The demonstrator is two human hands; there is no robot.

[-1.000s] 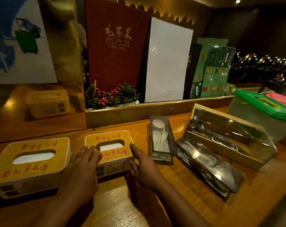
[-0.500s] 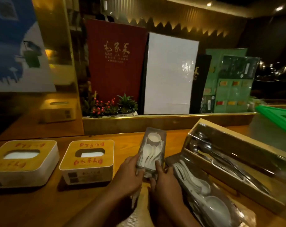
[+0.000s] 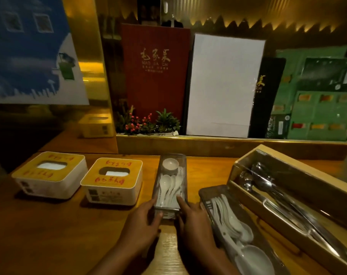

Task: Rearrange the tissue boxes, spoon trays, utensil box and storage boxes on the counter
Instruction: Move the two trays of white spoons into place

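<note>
The left hand (image 3: 142,221) and right hand (image 3: 192,217) grip the near end of the narrow clear plastic tray of white spoons (image 3: 170,183) on the wooden counter (image 3: 49,235), fingers curled round its corners. Just left of that tray sits a yellow-topped white tissue box (image 3: 113,181), with a second yellow-topped tissue box (image 3: 49,175) farther left. To its right lie a wider clear spoon tray (image 3: 238,225) and then a lidded wooden utensil box (image 3: 248,199).

A red menu (image 3: 155,76) stands behind a small red-berried plant (image 3: 148,122), flanked by a white board (image 3: 222,86), green cards (image 3: 317,108) and a blue poster (image 3: 27,56)
</note>
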